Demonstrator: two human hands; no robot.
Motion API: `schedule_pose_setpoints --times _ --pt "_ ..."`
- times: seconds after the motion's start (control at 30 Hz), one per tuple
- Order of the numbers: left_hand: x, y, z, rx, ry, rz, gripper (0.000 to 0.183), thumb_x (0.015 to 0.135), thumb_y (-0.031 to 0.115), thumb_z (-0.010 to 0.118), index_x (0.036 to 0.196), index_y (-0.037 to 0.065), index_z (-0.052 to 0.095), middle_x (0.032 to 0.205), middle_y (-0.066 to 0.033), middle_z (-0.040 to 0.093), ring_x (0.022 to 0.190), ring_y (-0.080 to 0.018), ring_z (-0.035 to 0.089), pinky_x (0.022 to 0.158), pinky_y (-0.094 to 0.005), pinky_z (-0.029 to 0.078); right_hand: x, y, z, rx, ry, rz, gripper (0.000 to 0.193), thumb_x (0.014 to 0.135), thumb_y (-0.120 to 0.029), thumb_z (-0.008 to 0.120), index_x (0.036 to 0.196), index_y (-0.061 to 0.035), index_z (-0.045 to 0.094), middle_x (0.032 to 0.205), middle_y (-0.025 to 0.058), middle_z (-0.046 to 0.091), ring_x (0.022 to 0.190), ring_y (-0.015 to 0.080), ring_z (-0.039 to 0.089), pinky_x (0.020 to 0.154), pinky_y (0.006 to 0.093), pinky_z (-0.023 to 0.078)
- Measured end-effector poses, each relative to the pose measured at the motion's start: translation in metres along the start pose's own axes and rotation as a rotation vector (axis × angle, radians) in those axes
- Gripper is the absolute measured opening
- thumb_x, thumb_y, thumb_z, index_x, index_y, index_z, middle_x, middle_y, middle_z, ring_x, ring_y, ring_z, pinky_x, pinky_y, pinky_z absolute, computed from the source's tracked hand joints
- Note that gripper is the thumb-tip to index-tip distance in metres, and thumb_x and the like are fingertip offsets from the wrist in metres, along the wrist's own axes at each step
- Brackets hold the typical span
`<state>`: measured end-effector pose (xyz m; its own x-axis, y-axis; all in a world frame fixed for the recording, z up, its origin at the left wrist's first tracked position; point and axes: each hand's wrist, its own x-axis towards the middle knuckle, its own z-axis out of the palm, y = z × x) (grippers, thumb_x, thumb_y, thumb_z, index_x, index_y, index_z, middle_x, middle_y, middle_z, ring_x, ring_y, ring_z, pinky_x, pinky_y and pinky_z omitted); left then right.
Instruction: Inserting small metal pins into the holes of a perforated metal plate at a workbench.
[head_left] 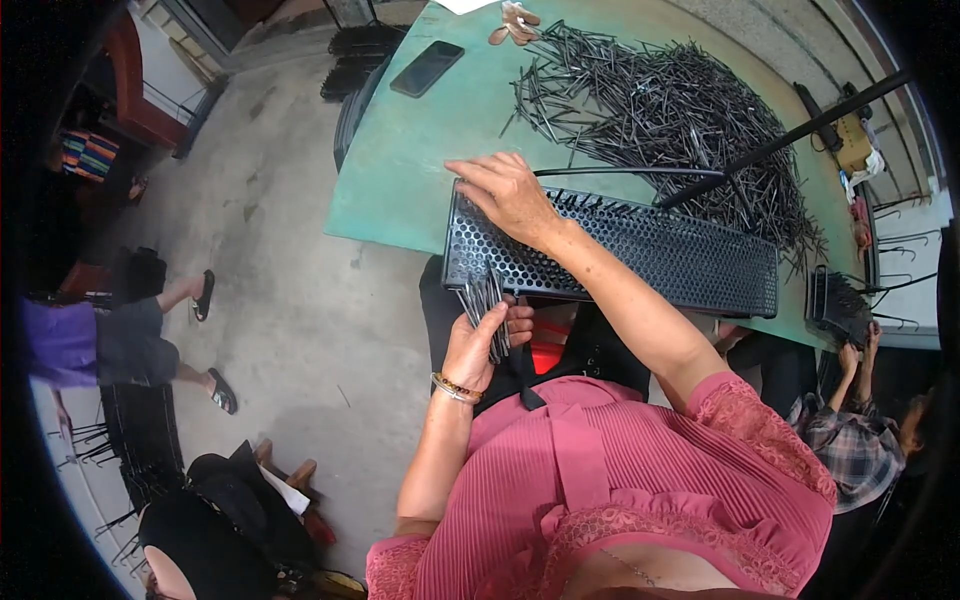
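My left hand is closed around a bundle of thin dark rods, just under the near left edge of a black perforated rack. The rack is a long panel full of round holes, lying over the table's near edge. Over its far left corner is my right hand, fingers stretched out and slightly apart, with no object visible in it. A row of short dark pieces shows in the holes along the rack's far edge. A black bar frame rises from behind the rack.
A large pile of dark rods covers the far right of the green table. A phone and a glove lie at the back. At right a person handles a similar rack. Other people sit at left.
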<state>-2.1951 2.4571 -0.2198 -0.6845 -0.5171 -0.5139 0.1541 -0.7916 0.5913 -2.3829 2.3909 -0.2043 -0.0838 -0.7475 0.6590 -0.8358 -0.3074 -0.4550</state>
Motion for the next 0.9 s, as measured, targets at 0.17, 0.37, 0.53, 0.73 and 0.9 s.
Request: schedule_pose_setpoints --times 0.17,0.37,0.53,0.73,0.9 --pt "-0.001 0.0 0.001 0.031 -0.008 -0.006 0.023 0.091 0.014 0.052 0.104 -0.005 0.052 0.095 -0.0174 0.063 0.081 -0.0209 0.063 0.071 -0.0314 0.055 -0.001 0.002 -0.001 -0.123 -0.076 -0.018 0.019 0.08 -0.016 0.064 0.097 -0.0072 0.064 0.094 0.0049 0.062 0.083 0.0226 0.054 0.074 0.0351 0.039" --pt "-0.001 0.001 0.0 0.084 -0.027 0.03 0.025 0.091 0.016 0.053 0.106 -0.005 0.052 0.097 -0.0174 0.062 0.084 -0.0212 0.063 0.073 -0.0321 0.054 0.001 -0.006 -0.006 -0.121 0.03 0.01 0.016 0.081 -0.016 0.062 0.093 -0.0057 0.065 0.096 0.0056 0.061 0.087 0.0242 0.054 0.077 0.0369 0.04" --pt "-0.011 0.01 0.009 0.028 -0.01 0.124 0.03 0.093 0.02 0.052 0.111 -0.003 0.049 0.1 -0.017 0.062 0.087 -0.022 0.063 0.075 -0.0335 0.054 -0.012 -0.041 -0.051 0.225 -0.241 0.355 0.018 0.08 -0.015 0.063 0.089 0.001 0.066 0.084 0.013 0.064 0.077 0.0255 0.06 0.069 0.0322 0.047" --pt "-0.005 0.011 0.016 0.022 -0.064 0.133 0.027 0.093 0.019 0.052 0.111 0.0 0.051 0.098 -0.0127 0.063 0.082 -0.0184 0.063 0.069 -0.0304 0.055 -0.044 -0.053 -0.054 0.749 -0.529 0.887 0.026 0.081 -0.022 0.069 0.088 0.0033 0.067 0.067 0.0002 0.059 0.063 0.0051 0.05 0.056 0.0231 0.042" --pt "-0.001 0.004 0.014 0.071 -0.008 0.148 0.025 0.093 0.018 0.052 0.111 0.001 0.052 0.095 -0.0112 0.064 0.078 -0.0163 0.063 0.064 -0.028 0.054 -0.052 -0.045 -0.05 0.767 -0.443 0.92 0.025 0.081 -0.021 0.069 0.087 0.0034 0.067 0.07 0.0012 0.061 0.062 0.005 0.05 0.054 0.0223 0.041"
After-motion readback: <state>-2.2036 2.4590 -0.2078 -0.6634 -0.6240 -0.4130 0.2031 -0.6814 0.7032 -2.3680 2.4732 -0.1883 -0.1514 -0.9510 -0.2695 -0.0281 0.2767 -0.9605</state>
